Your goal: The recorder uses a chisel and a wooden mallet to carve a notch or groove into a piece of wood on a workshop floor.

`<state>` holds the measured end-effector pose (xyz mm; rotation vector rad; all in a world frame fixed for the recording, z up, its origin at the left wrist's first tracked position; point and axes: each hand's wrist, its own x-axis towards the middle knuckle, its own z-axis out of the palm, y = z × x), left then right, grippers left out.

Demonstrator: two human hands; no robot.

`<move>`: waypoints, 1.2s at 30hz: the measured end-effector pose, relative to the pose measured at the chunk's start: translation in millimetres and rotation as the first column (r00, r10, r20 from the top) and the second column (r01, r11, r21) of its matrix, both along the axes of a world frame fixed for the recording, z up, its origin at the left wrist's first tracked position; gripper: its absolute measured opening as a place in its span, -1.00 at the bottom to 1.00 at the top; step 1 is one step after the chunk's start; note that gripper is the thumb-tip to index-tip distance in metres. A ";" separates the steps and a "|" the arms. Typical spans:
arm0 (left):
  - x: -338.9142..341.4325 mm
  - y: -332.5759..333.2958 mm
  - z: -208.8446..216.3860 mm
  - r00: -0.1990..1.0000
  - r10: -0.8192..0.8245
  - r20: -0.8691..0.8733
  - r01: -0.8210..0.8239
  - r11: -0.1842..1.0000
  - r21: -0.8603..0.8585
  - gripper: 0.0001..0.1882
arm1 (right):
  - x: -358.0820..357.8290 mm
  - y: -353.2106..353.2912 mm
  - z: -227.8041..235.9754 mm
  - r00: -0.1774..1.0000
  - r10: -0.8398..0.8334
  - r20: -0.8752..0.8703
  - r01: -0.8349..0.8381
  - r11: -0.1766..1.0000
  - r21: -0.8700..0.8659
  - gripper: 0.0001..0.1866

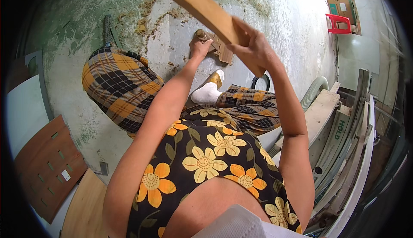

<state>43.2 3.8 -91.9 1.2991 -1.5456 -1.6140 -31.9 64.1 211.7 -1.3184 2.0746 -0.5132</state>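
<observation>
Raised in front of me is a thick plank of light brown wood (202, 11), slanting from upper left to lower right. My right hand (251, 44) is closed around its lower part. Farther down, near the floor, my left hand (199, 48) is wrapped round a rounded brown handle (200, 34); what the handle belongs to is hidden. Just right of that hand, brown wooden pieces (224, 54) lie on the floor, partly covered by the plank.
Wood shavings (148, 27) litter the floor beyond my hands. A dark ring (260, 83) lies near my foot. Long boards and rails (344, 126), with a grey hose (315, 89), line the right. A red plastic stool (339, 24) and slotted brown panel (49, 169) stand farther off.
</observation>
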 end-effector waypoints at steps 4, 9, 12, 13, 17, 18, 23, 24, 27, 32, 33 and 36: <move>2.3 7.3 8.1 0.998 0.056 -0.035 -0.057 0.998 -0.016 -0.57 | -9.3 14.2 -27.6 0.984 0.135 -0.112 -0.095 0.946 0.310 -0.16; 8.9 9.5 14.2 0.999 -0.011 -0.049 0.008 0.998 -0.065 -0.60 | -7.5 22.6 -13.8 0.993 0.011 -0.118 0.009 0.987 0.162 -0.16; 7.7 7.3 20.9 0.998 -0.057 0.036 0.055 0.997 0.049 -0.56 | -14.6 27.2 -5.9 0.990 -0.047 -0.131 0.053 0.998 0.046 -0.16; 7.9 7.3 19.5 0.997 -0.066 0.036 0.064 0.997 0.037 -0.55 | -14.7 27.6 -2.3 0.990 -0.066 -0.127 0.075 0.995 0.064 -0.16; 6.4 7.3 17.9 0.997 -0.068 0.023 0.067 0.998 0.016 -0.53 | -12.6 30.5 2.3 0.990 -0.074 -0.122 0.087 0.990 0.110 -0.15; 5.9 8.7 18.8 0.997 -0.069 0.021 0.069 0.998 0.014 -0.52 | -12.2 32.3 0.9 0.990 -0.075 -0.122 0.088 0.990 0.110 -0.15; 5.1 11.9 16.9 0.997 -0.082 0.000 0.082 0.996 -0.029 -0.48 | -5.2 35.8 0.1 0.988 -0.053 -0.142 0.076 0.985 0.157 -0.13; 5.3 12.1 15.3 0.996 -0.083 -0.026 0.083 0.996 -0.028 -0.48 | -3.1 34.7 1.9 0.989 -0.052 -0.141 0.075 0.985 0.158 -0.13; 1.8 14.6 16.0 0.996 -0.088 -0.024 0.088 0.996 -0.025 -0.47 | 0.5 30.5 12.3 0.987 -0.049 -0.156 0.077 0.981 0.178 -0.13; -2.0 15.1 9.9 0.997 -0.073 0.018 0.074 0.997 -0.012 -0.49 | 9.5 28.2 25.6 0.995 -0.075 -0.069 0.077 0.997 0.032 -0.14; -3.8 16.9 10.4 0.998 -0.049 0.031 0.051 0.995 -0.085 -0.52 | 6.7 31.7 16.9 0.995 -0.077 -0.070 0.079 0.996 0.032 -0.14; -1.9 17.7 -0.5 1.000 -0.011 -0.027 0.006 0.981 -0.196 -0.58 | -5.5 41.9 -21.7 1.000 -0.017 0.022 0.019 0.997 -0.073 -0.15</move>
